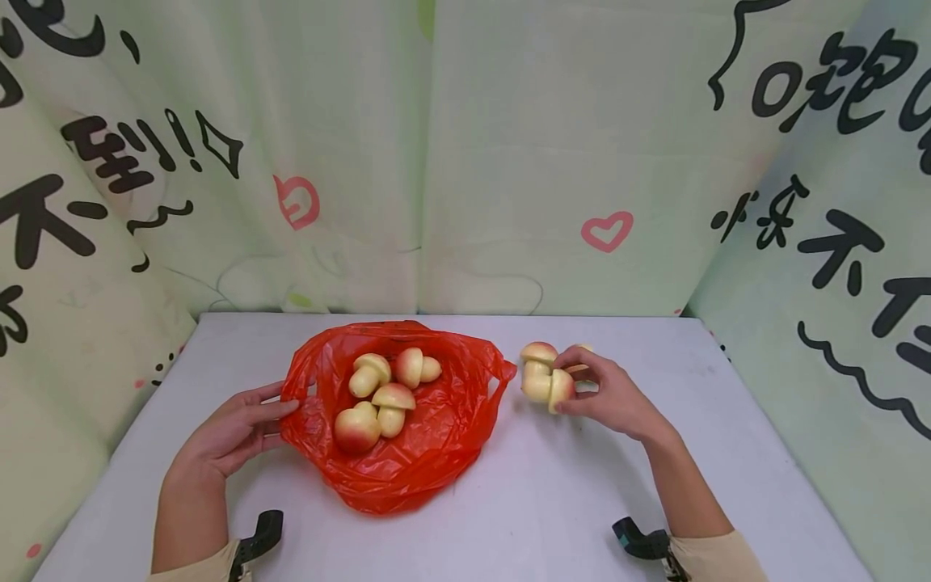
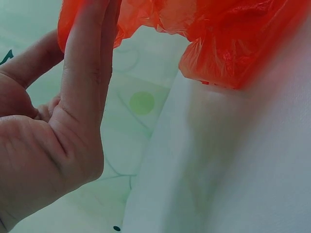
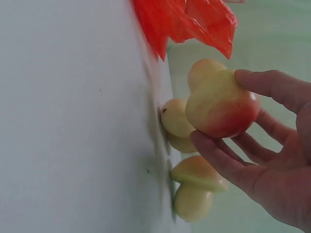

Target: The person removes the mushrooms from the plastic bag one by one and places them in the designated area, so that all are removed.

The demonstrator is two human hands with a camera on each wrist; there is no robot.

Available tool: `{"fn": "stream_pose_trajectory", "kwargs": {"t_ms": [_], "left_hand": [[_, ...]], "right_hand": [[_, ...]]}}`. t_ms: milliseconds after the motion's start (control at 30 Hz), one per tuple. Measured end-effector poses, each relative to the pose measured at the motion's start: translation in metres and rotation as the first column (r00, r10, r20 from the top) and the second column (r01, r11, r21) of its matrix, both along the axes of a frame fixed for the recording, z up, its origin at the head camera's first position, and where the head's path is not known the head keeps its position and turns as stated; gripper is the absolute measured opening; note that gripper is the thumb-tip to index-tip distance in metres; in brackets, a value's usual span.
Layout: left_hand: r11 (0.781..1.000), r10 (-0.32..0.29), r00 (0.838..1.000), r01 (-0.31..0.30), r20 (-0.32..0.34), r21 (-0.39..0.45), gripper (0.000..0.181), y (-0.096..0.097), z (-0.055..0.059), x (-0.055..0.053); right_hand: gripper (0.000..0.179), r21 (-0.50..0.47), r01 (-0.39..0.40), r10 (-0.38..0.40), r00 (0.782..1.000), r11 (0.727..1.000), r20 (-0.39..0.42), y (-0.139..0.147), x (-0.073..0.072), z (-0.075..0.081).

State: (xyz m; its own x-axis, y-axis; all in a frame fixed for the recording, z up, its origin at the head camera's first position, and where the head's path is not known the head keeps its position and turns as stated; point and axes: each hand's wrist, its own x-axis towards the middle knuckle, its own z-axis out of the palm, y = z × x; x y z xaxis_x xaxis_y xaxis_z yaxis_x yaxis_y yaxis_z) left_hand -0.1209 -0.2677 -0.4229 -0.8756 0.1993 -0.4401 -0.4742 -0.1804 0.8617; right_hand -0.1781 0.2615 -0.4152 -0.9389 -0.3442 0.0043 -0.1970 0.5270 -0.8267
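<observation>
Mushrooms (image 1: 394, 396), four in view, lie inside the red bag (image 1: 436, 453); we see the left hand (image 1: 236, 428) gripping its left edge, while the right hand (image 1: 611, 392) pinches one other mushroom (image 3: 221, 107) over the counter (image 1: 509, 525), near loose mushrooms (image 3: 193, 201).

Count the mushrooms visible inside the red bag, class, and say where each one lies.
4 inside the red bag: a back-left mushroom, a back-right mushroom, a front-left mushroom and a front-right mushroom. The bag's folds could hide others.
</observation>
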Motion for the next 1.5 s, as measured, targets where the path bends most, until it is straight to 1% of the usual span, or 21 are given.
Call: {"fn": "stream_pose_trajectory", "kwargs": {"t_ms": [133, 300, 500, 867, 1100, 1500], "left_hand": [[1.000, -0.002, 1.000, 0.002, -0.001, 0.001, 0.074, 0.000, -0.001, 0.000], [1.000, -0.008, 1.000, 0.008, -0.003, 0.004, 0.075, -0.001, -0.001, -0.001], [1.000, -0.010, 1.000, 0.010, -0.002, -0.005, 0.074, 0.001, 0.001, 0.000], [1.000, -0.019, 1.000, 0.019, -0.015, -0.004, 0.074, 0.002, 0.003, 0.001], [1.000, -0.024, 1.000, 0.024, -0.019, 0.003, 0.075, 0.002, 0.004, 0.002], [1.000, -0.005, 1.000, 0.005, -0.008, -0.010, 0.075, 0.002, 0.003, 0.001]], "right_hand": [[0.055, 0.015, 0.019, -0.020, 1.000, 1.000, 0.024, 0.001, 0.000, -0.004], [0.054, 0.024, 0.023, -0.024, 0.999, 0.999, 0.049, 0.002, 0.001, -0.007], [0.053, 0.022, 0.014, -0.015, 0.999, 1.000, 0.043, 0.003, 0.002, -0.012], [0.054, 0.028, 0.007, -0.008, 1.000, 1.000, 0.011, 0.005, -0.003, -0.021], [0.054, 0.000, 0.008, -0.008, 1.000, 1.000, 0.014, 0.004, -0.003, -0.022], [0.054, 0.007, 0.004, -0.004, 1.000, 1.000, 0.009, 0.004, -0.004, -0.023]]}}
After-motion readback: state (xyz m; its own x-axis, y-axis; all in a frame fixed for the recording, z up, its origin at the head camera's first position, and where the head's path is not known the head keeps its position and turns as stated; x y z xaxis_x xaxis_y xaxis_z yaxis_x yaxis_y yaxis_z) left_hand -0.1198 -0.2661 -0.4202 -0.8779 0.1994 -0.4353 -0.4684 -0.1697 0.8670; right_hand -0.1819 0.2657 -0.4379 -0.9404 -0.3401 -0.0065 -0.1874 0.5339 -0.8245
